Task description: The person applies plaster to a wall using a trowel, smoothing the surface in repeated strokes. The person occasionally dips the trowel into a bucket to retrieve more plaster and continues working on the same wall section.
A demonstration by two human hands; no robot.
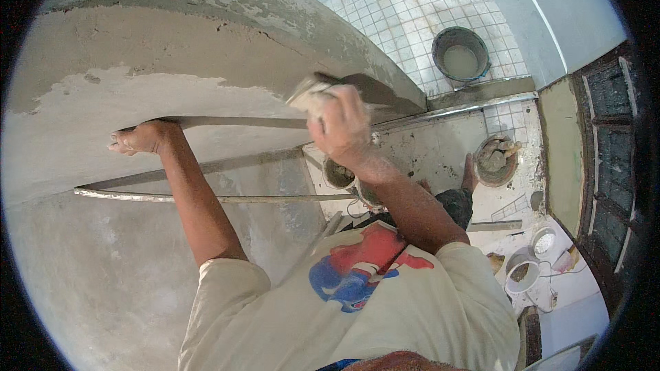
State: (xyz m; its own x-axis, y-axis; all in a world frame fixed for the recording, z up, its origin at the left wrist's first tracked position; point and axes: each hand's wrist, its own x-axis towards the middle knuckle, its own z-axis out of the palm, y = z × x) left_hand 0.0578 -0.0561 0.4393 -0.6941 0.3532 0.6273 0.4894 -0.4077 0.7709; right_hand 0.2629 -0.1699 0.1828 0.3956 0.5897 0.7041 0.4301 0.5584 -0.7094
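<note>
My right hand [342, 124] is closed around a pale, block-shaped hand tool [309, 94], smeared by motion; its exact kind cannot be made out. It is held close to the plastered wall [185, 48], where a darker grey band of plaster borders a paler, smoother area with a ragged edge. To the left, my left hand [139, 139] leans against the paler part, its fingers pointing left and nothing visible in them. A dark shadow runs along the wall from that hand. Below it a long thin pole or strip [275, 198] crosses behind my left forearm.
A black bucket [460, 55] with greyish liquid stands on white tiles beyond a raised sill [481, 95]. Near my feet are a mortar-filled tub [496, 161] and another mortar container [338, 173]. At the lower right sit a white bucket [522, 273] and a cable; a dark-framed window [612, 158] is beyond.
</note>
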